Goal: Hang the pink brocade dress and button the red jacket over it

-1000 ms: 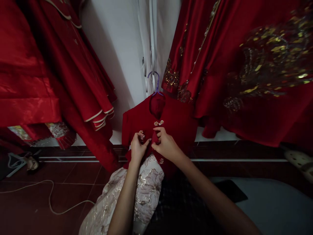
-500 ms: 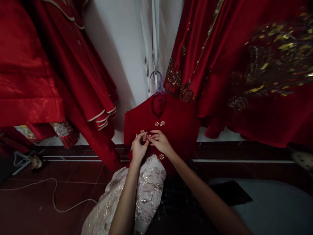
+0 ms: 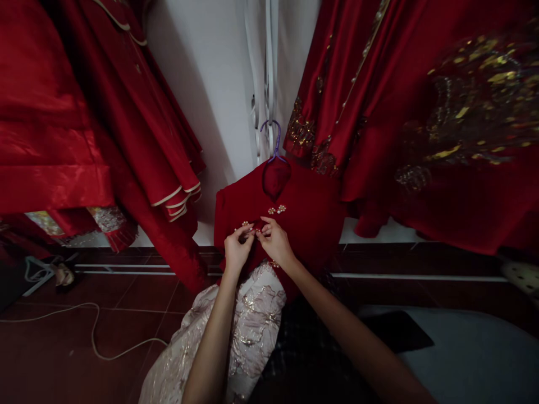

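A red garment (image 3: 311, 213) with a notched collar hangs from a purple hanger (image 3: 277, 134). Pairs of flower-shaped gold and pearl buttons (image 3: 277, 210) decorate its front. My left hand (image 3: 237, 248) pinches the front of the garment between thumb and fingers, beside one of these buttons. Close by on the right, my right hand (image 3: 277, 242) pinches the opposite front edge at its fastening, the forefinger raised. A small gap lies between the two sets of fingertips. The tiny parts between the fingers are mostly hidden. Under my forearms lies a pale pink cloth (image 3: 256, 320) with gold flower patterns.
Red garments (image 3: 138, 118) hang on the left, and red gowns (image 3: 379, 112) with gold sequins on the right. A white rail (image 3: 421, 277) runs low along the wall. A white cable (image 3: 96, 336) lies on the tiled floor. A dark flat object (image 3: 398, 331) rests on a grey surface.
My fingertips, which met at the fastening, have drawn slightly apart. My right forefinger has lifted a little, and the right hand now partly covers the lower button. The view has shifted slightly.
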A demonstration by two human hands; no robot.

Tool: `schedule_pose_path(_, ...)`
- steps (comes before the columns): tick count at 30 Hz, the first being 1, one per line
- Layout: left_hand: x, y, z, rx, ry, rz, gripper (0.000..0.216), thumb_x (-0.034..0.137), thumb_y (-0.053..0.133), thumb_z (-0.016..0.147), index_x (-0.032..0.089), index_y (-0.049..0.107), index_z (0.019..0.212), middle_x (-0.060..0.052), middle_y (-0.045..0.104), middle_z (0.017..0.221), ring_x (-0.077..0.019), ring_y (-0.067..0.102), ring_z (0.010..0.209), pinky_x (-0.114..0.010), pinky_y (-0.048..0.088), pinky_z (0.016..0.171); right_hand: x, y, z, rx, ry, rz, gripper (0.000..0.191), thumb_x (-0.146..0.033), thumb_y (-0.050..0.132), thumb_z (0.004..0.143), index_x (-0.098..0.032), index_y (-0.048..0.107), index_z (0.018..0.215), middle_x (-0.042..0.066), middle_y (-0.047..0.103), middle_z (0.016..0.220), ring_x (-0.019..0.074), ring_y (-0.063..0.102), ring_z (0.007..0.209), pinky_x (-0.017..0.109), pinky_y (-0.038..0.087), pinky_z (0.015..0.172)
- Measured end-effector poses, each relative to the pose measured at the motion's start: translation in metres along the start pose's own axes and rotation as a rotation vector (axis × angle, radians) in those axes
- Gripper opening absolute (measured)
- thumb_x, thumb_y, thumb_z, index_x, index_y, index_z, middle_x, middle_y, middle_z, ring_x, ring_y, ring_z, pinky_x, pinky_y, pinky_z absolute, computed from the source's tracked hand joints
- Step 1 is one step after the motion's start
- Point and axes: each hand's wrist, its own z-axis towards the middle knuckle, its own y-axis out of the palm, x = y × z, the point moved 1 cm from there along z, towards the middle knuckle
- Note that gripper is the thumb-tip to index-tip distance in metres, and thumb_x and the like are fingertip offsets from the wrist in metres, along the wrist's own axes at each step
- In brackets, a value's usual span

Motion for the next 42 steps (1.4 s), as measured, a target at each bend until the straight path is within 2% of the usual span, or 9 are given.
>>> schedule_pose_path(9,0.002,-0.012,0.009,-0.062,0.006,0.057,0.025,0.026,0.062,0.073,0.018,0.069,0.096,-0.006,0.07,0.097,-0.0188,0.066,0.088,-0.035,0.051,0.086,-0.011,0.002,-0.003,0.029,-0.144,0.007,0.036,-0.023,0.046,0.084,-0.018,0.049,0.12,0.008,0.052,0.094,0.0149,0.055,0.081,0.032,0.052,0.077)
schedule_pose_path(18,-0.002,-0.013,0.014,-0.049,0.005,0.016,0.023,0.027,0.064,0.071,0.015,0.07,0.09,-0.008,0.071,0.087,-0.0175,0.068,0.076,-0.033,0.055,0.076,-0.018,0.0,-0.003,0.012,-0.164,-0.043,0.036,-0.02,0.042,0.087,-0.019,0.047,0.122,0.008,0.051,0.097,0.0156,0.055,0.085,0.033,0.05,0.083)
schedule_pose_path(24,-0.001,-0.02,0.019,-0.139,-0.035,-0.068,0.019,0.021,0.063,0.069,0.012,0.065,0.086,-0.01,0.07,0.085,-0.0163,0.067,0.078,-0.031,0.053,0.077,-0.02,0.001,-0.004,0.02,-0.162,-0.025,0.03,-0.02,0.042,0.086,-0.019,0.051,0.115,0.009,0.053,0.102,0.0152,0.057,0.089,0.032,0.049,0.084)
schedule_pose_path(26,-0.003,-0.023,0.015,-0.162,-0.039,-0.117,0.028,0.017,0.06,0.071,0.013,0.059,0.099,-0.009,0.068,0.09,-0.0148,0.066,0.081,-0.03,0.052,0.078,-0.021,-0.005,-0.005,-0.044,-0.131,0.008,0.028,-0.019,0.043,0.086,-0.018,0.051,0.112,0.009,0.056,0.105,0.0149,0.058,0.092,0.031,0.049,0.083)
schedule_pose_path(29,-0.007,-0.029,0.0,-0.17,0.011,-0.059,0.036,0.014,0.056,0.074,0.017,0.051,0.11,-0.008,0.064,0.1,-0.0139,0.062,0.092,-0.031,0.049,0.085,-0.022,-0.027,-0.009,-0.244,-0.041,0.028,0.021,-0.017,0.045,0.084,-0.019,0.055,0.103,0.007,0.063,0.102,0.0144,0.061,0.092,0.029,0.05,0.081)
schedule_pose_path(32,-0.012,-0.037,-0.02,-0.164,0.037,0.148,0.03,0.02,0.059,0.073,0.018,0.054,0.102,-0.008,0.06,0.1,-0.0153,0.059,0.093,-0.033,0.046,0.086,-0.025,-0.059,-0.016,-0.396,0.048,-0.057,0.013,-0.019,0.05,0.081,-0.02,0.06,0.09,0.004,0.067,0.091,0.0143,0.064,0.083,0.028,0.05,0.075)
schedule_pose_path(36,-0.015,-0.043,-0.045,-0.108,-0.033,0.321,0.033,0.024,0.068,0.064,0.018,0.054,0.094,-0.006,0.059,0.093,-0.0175,0.058,0.085,-0.032,0.045,0.081,-0.026,-0.089,-0.026,-0.52,0.116,-0.234,0.011,-0.028,0.059,0.074,-0.02,0.062,0.08,0.003,0.067,0.072,0.0144,0.062,0.065,0.025,0.047,0.061)
schedule_pose_path(39,-0.005,-0.039,-0.059,-0.068,-0.109,0.333,0.028,0.019,0.068,0.062,0.021,0.055,0.087,-0.002,0.061,0.079,-0.0183,0.059,0.073,-0.029,0.044,0.072,-0.024,-0.089,-0.033,-0.622,0.129,-0.29,0.024,-0.035,0.069,0.063,-0.02,0.06,0.079,0.002,0.065,0.067,0.0144,0.06,0.061,0.024,0.043,0.055)
schedule_pose_path(42,0.02,-0.028,-0.066,0.149,-0.067,0.341,0.022,0.016,0.063,0.066,0.023,0.054,0.084,-0.001,0.061,0.076,-0.0184,0.059,0.071,-0.027,0.042,0.07,-0.02,-0.076,-0.037,-0.645,0.09,-0.34,0.027,-0.031,0.073,0.055,-0.02,0.057,0.075,0.0,0.064,0.069,0.0137,0.058,0.063,0.022,0.041,0.056)
